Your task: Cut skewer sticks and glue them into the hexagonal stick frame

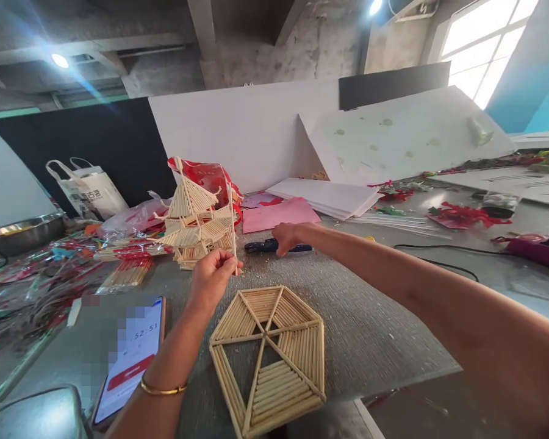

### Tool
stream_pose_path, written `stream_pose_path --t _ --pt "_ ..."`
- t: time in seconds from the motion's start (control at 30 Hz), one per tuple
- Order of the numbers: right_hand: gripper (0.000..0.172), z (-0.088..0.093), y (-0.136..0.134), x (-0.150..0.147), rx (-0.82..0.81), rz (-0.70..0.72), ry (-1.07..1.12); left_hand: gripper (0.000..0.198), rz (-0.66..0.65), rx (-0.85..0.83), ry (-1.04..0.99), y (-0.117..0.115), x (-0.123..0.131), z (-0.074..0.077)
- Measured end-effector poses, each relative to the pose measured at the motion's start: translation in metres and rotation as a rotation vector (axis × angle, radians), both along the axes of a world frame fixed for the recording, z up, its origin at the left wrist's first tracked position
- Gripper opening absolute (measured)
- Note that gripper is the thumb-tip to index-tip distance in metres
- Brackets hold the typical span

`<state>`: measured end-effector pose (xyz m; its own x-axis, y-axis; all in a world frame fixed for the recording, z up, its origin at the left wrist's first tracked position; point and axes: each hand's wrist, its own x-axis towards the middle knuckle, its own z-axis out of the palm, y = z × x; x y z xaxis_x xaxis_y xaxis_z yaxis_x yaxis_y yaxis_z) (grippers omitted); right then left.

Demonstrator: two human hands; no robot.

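My left hand [215,271] is closed in a pinch around a thin wooden stick [232,228] that stands nearly upright. My right hand [287,236] reaches across the table and grips a dark blue handheld tool [260,246] from above, its thumb on the near side; the hand covers the tool's middle. Between my arms lies a many-sided panel [286,390] made of wooden sticks, with spokes meeting at its centre. Its sections hold rows of sticks, and the front-left one has a large gap. Behind my left hand stands a tiered stick pagoda model [192,201].
A phone [135,360] showing a timer lies left of my left forearm. Pink paper [281,214] and white boards [324,196] lie behind the tool. Bundled sticks [125,274] and craft scraps crowd the left side; a black cable [443,250] runs at right.
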<state>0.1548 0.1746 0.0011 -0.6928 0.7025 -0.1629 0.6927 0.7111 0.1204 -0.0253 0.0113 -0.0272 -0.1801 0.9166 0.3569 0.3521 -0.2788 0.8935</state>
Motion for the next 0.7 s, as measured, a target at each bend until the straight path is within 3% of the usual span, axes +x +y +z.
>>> stream_pose_path --t 0.2,0.43,0.7 --pt "0.033 0.006 -0.048 0.005 0.083 -0.114 0.096 0.019 0.181 0.027 0.241 0.005 -0.008 -0.006" --pt "0.028 0.013 -0.111 0.03 -0.001 -0.157 0.218 0.013 0.306 0.042 0.416 0.002 -0.001 -0.003" --pt "0.025 -0.002 -0.133 0.025 -0.057 -0.127 0.251 0.01 0.394 0.099 0.591 0.002 0.004 -0.009"
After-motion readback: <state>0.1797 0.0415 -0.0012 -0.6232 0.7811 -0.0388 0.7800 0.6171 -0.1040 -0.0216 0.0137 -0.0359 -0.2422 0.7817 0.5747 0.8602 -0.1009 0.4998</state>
